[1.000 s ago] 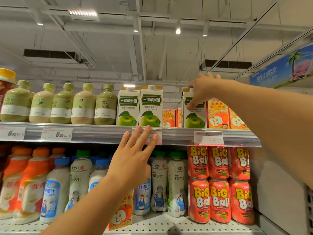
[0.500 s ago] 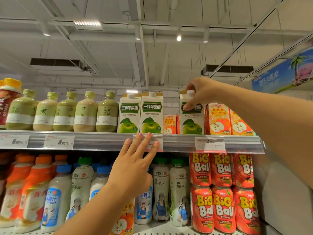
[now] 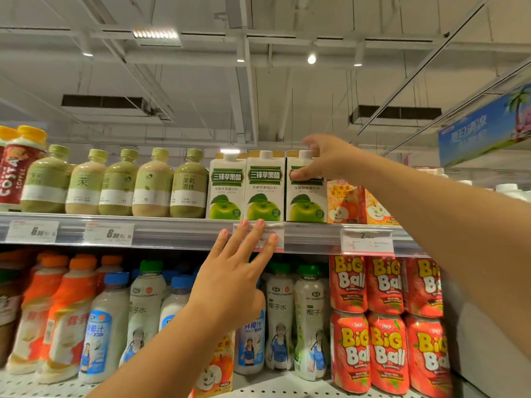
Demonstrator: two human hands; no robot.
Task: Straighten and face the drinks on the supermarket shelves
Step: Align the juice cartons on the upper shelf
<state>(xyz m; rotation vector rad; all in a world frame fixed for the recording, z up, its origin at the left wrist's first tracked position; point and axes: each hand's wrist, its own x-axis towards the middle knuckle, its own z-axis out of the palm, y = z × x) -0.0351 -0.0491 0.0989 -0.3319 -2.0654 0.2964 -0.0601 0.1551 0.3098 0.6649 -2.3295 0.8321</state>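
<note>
Three white apple-vinegar cartons with green apples stand side by side on the top shelf. My right hand grips the top of the rightmost carton, thumb on its front label, fingers over its cap. That carton touches the middle carton, which stands against the left carton. My left hand is raised with straight fingers, its fingertips against the price tag on the shelf rail. It holds nothing.
Green tea bottles and a Costa coffee bottle stand left of the cartons. Small orange apple-juice boxes sit to their right. Below are coconut drink bottles, orange-capped bottles and stacked Big Ball cans.
My right hand has slid the rightmost carton to the left, closing the gap to the middle carton. The small orange boxes behind that gap are now hidden. My left hand stays at the rail.
</note>
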